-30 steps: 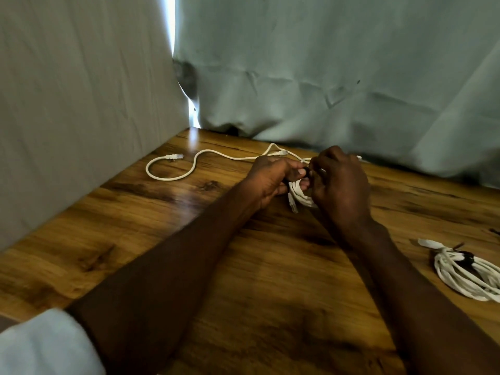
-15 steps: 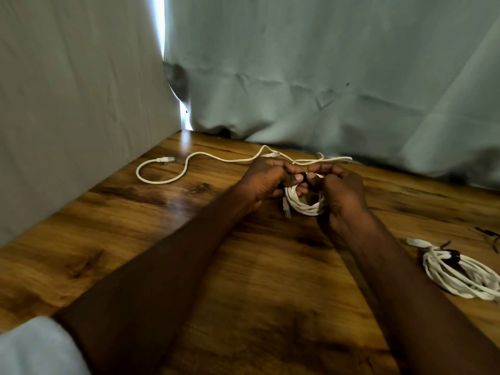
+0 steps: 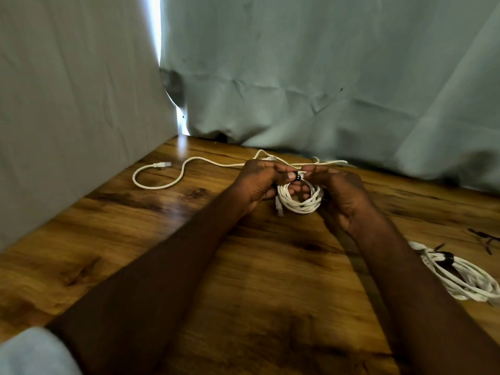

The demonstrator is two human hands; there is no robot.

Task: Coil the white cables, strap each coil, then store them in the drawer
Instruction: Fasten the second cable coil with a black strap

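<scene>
Both hands hold a small white cable coil (image 3: 300, 197) just above the middle of the wooden table (image 3: 135, 253). The left hand (image 3: 259, 182) curls round the coil's left side, and the right hand (image 3: 338, 190) grips its right side, fingertips pinching at a black strap (image 3: 296, 176) on top. This looks like the strapping step; next the strap needs cinching shut. A strapped coil (image 3: 460, 274) lies near the right edge, a loose cable (image 3: 167, 180) trails far left by the curtains (image 3: 324, 77), and open tabletop lies nearer. No drawer is visible.
</scene>
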